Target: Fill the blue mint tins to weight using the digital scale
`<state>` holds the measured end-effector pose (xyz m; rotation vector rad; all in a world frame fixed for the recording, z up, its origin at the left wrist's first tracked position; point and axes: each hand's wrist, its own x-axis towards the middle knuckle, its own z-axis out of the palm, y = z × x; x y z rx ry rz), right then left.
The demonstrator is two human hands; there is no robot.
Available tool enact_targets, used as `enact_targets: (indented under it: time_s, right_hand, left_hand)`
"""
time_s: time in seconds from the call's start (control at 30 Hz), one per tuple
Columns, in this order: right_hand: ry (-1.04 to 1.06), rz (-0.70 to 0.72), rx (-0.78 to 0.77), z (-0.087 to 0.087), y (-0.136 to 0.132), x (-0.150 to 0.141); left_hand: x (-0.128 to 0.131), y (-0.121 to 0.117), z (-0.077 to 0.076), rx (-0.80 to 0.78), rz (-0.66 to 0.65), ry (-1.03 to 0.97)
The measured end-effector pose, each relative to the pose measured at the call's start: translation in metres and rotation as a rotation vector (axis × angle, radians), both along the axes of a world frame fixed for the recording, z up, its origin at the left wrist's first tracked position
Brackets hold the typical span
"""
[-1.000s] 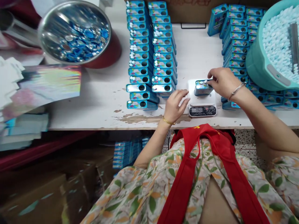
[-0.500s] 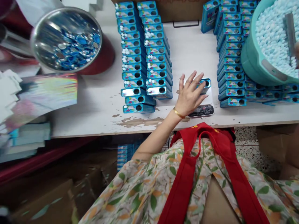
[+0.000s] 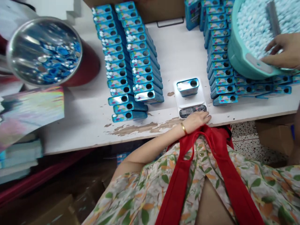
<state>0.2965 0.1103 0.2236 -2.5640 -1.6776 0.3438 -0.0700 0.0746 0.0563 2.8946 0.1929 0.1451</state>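
Note:
A blue tin [image 3: 188, 87] with a round dark hole in its top stands upright on the small white scale [image 3: 190, 101]. In front of the scale's display, at the table edge, is my left hand [image 3: 197, 122]. Its fingers are bent together, and anything in them is hidden. My right hand [image 3: 284, 51] is over the turquoise bucket [image 3: 239, 59] of small pale candies [image 3: 253, 28]. Its thumb and curled fingers are apart, with nothing visible between them. A grey bar-like tool [image 3: 273, 20] sticks out of the candies beside it.
Two rows of blue tins [image 3: 142, 78] stand left of the scale, many with white candies on top. More tins [image 3: 221, 73] line up by the bucket. A steel pot [image 3: 81, 59] holds blue and silver lids. Printed sheets [image 3: 35, 109] lie at far left, a cardboard box [image 3: 167, 9] behind.
My right hand has left the tin and gone to the bucket. My left hand passed over the tin, then came down to the table edge. The candies on the tin's top are gone.

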Motion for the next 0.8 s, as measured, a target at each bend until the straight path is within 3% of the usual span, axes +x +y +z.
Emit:
enact_targets:
  time_s: [0.07, 0.2, 0.33, 0.43, 0.53, 0.7, 0.8]
  right_hand:
    - [-0.117, -0.044, -0.038, 0.007, -0.004, -0.027]
    - [-0.065, -0.017, -0.054, 0.013, -0.016, -0.055]
    - [-0.079, -0.025, -0.042, 0.01, -0.015, -0.047]
    - [-0.092, -0.022, -0.006, 0.005, -0.015, -0.041]
    - [-0.082, -0.015, 0.028, -0.001, -0.016, -0.041]
    - [-0.047, -0.061, 0.123, -0.002, -0.013, -0.039]
    - [0.009, -0.124, 0.18, 0.007, -0.018, -0.04]
  left_hand:
    - [0.013, -0.005, -0.006, 0.066, -0.049, 0.03]
    - [0.016, -0.003, -0.013, 0.216, -0.115, 0.026]
    - [0.011, 0.019, -0.039, 0.28, -0.095, 0.013]
    - [0.012, 0.034, -0.053, 0.319, -0.002, -0.022]
    - [0.013, 0.042, -0.061, 0.344, 0.031, -0.041]
    - [0.021, 0.038, -0.075, 0.264, -0.112, 0.049]
    - [0.022, 0.022, -0.065, 0.188, -0.055, 0.12]
